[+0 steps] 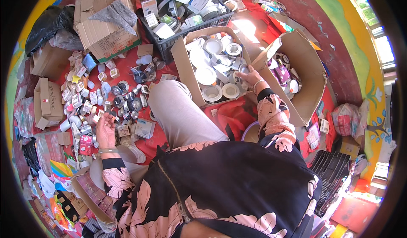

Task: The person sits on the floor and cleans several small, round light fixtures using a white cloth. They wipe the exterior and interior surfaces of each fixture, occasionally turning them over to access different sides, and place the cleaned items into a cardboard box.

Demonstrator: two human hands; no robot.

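My right hand reaches over the right side of a cardboard box, fingers apart and pointing left among the lamps. That box holds several round white downlights, some ring-shaped, others like flat discs. Whether my fingers touch one of them is too small to tell. My left hand is palm up at the left, its fingers loosely bent, with no held thing that I can make out. Beside it lies a heap of small boxed goods and silvery lamp cups.
Another open carton with a few lamps stands right of the first. Behind them sits a dark plastic crate full of fixtures. A torn carton and black bag are far left. A black rack lies at the near right.
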